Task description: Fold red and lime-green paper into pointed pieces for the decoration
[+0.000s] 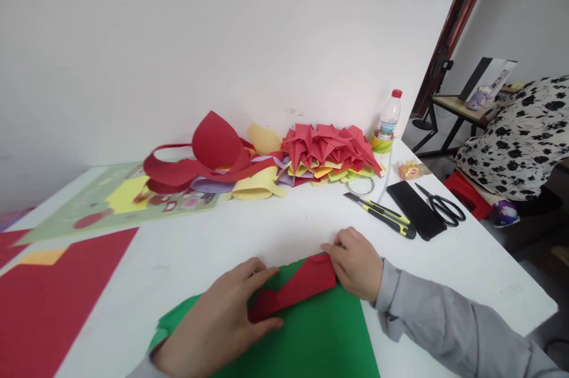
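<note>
A strip of folded red paper [299,290] lies slanted across a sheet of green paper [320,333] on the white table in front of me. The strip's right end is pinched between the fingers of my right hand [358,264], close to the green sheet's far edge. My left hand [224,316] rests over the strip's left end, with thumb and forefinger stretched apart on either side of it. That end is partly hidden by the hand. Left of this hand, the edge of the green sheet looks uneven.
Red paper flowers [326,147] and curled red paper [191,172] lie by the wall. Right of them are a bottle [390,117], tape roll [360,186], utility knife [386,218], black case [414,209] and scissors [444,207]. Red sheets [57,307] lie left. A patterned garment [524,135] shows beyond.
</note>
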`<control>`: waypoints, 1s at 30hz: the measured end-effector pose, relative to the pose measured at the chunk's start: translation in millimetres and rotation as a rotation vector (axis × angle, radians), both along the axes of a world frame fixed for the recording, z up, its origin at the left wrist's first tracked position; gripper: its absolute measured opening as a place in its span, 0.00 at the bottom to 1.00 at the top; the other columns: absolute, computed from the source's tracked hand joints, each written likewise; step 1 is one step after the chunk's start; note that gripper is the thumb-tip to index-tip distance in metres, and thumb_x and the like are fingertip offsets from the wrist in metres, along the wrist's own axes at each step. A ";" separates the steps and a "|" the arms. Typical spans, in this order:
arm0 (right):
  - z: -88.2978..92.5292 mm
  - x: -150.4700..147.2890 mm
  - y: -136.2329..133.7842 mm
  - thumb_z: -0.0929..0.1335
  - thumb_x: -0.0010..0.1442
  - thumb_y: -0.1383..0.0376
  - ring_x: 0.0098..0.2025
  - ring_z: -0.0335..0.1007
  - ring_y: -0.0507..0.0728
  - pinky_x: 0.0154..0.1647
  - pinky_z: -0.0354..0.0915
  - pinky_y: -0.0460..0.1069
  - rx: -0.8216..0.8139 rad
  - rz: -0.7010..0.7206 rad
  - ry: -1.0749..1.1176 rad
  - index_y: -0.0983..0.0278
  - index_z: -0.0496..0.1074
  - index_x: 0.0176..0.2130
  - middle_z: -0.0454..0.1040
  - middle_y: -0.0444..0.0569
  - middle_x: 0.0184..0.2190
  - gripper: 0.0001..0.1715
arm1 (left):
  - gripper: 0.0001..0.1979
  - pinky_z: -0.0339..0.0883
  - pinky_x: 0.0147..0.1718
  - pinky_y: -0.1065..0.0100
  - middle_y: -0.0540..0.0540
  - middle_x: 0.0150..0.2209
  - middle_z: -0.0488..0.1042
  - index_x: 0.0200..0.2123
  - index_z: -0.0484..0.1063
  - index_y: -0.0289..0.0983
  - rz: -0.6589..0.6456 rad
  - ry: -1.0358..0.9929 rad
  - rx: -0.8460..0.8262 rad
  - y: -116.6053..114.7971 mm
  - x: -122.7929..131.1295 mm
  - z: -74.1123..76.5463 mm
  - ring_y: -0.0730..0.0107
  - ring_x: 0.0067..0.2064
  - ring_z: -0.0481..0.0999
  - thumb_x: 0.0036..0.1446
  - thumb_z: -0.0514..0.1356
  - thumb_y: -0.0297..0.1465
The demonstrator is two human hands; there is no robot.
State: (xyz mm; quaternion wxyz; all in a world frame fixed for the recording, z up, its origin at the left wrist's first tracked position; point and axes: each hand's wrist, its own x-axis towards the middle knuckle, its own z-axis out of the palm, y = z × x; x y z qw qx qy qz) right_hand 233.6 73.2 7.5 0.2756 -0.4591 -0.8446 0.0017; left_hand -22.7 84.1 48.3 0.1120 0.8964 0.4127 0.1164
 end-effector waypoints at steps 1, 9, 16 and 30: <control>0.9 1.0 1.2 0.61 0.62 0.71 0.37 0.60 0.58 0.37 0.62 0.52 -0.016 0.000 0.078 0.69 0.73 0.47 0.67 0.54 0.35 0.16 | 0.15 0.71 0.34 0.70 0.50 0.37 0.74 0.44 0.74 0.42 -0.001 0.001 -0.021 -0.1 -1.4 0.3 0.67 0.35 0.76 0.51 0.61 0.34; -1.7 3.6 5.3 0.68 0.60 0.63 0.39 0.69 0.55 0.41 0.68 0.51 -0.219 0.132 0.550 0.62 0.74 0.34 0.70 0.49 0.35 0.06 | 0.08 0.71 0.38 0.70 0.48 0.38 0.74 0.34 0.75 0.43 -0.002 -0.072 -0.161 3.3 2.1 -9.3 0.66 0.39 0.76 0.50 0.58 0.30; 16.4 1.5 -4.9 0.68 0.59 0.69 0.33 0.70 0.54 0.37 0.66 0.52 0.115 0.248 0.590 0.62 0.72 0.34 0.73 0.47 0.30 0.03 | 0.11 0.73 0.38 0.68 0.42 0.44 0.76 0.44 0.73 0.39 -0.052 -0.242 0.479 7.2 0.3 -21.9 0.64 0.41 0.78 0.60 0.53 0.29; 30.1 -2.0 -13.1 0.67 0.63 0.66 0.35 0.70 0.54 0.38 0.63 0.52 0.068 0.126 0.564 0.62 0.73 0.35 0.75 0.48 0.32 0.05 | 0.24 0.67 0.52 0.58 0.39 0.45 0.79 0.58 0.64 0.36 -0.148 -0.265 0.844 2.3 7.7 -20.4 0.62 0.47 0.77 0.58 0.56 0.18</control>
